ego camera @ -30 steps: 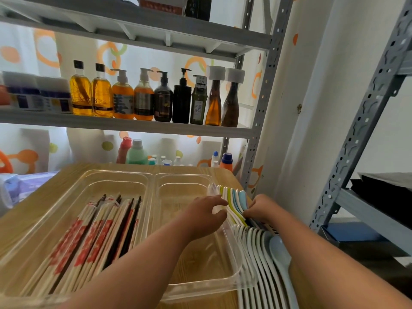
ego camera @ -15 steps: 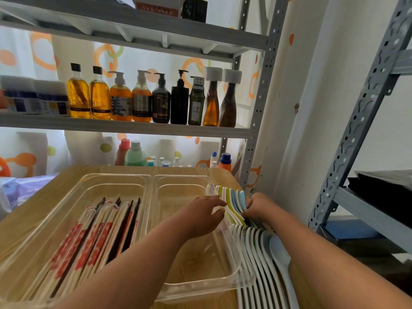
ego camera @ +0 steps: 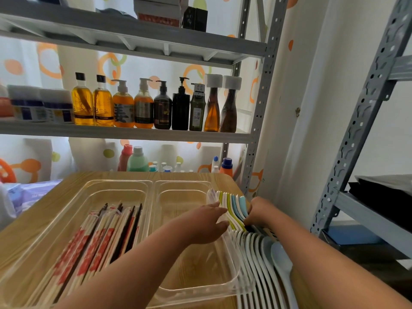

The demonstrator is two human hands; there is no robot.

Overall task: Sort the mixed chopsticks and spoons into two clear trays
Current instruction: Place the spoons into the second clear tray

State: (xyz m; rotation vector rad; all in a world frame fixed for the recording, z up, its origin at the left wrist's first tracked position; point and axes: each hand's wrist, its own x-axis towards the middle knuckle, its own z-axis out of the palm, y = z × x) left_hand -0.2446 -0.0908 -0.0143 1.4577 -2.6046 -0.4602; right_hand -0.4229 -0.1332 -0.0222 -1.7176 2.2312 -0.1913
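Two clear trays sit side by side on a wooden table. The left tray (ego camera: 84, 188) holds several chopsticks (ego camera: 98, 237), some in red-printed paper sleeves, some dark. The right tray (ego camera: 185, 186) shows only bare bottom. Along its right rim stand several coloured spoons (ego camera: 234, 205), white, green and blue, fanned upright. My left hand (ego camera: 205, 224) and my right hand (ego camera: 259, 211) press the bunch from both sides, fingers curled round it. A row of white and pale blue spoons (ego camera: 265, 262) lies closer to me, right of the tray.
The wooden table (ego camera: 40, 212) ends just right of the spoons. A grey metal shelf upright (ego camera: 256, 130) rises behind the table corner, with bottles (ego camera: 156, 105) on its shelf. Another rack (ego camera: 361, 112) stands at the right. A plastic-wrapped package (ego camera: 22, 192) lies at the left.
Both hands have stayed on the upright spoon bunch; the left fingers have shifted slightly along it. The view has tilted a little.
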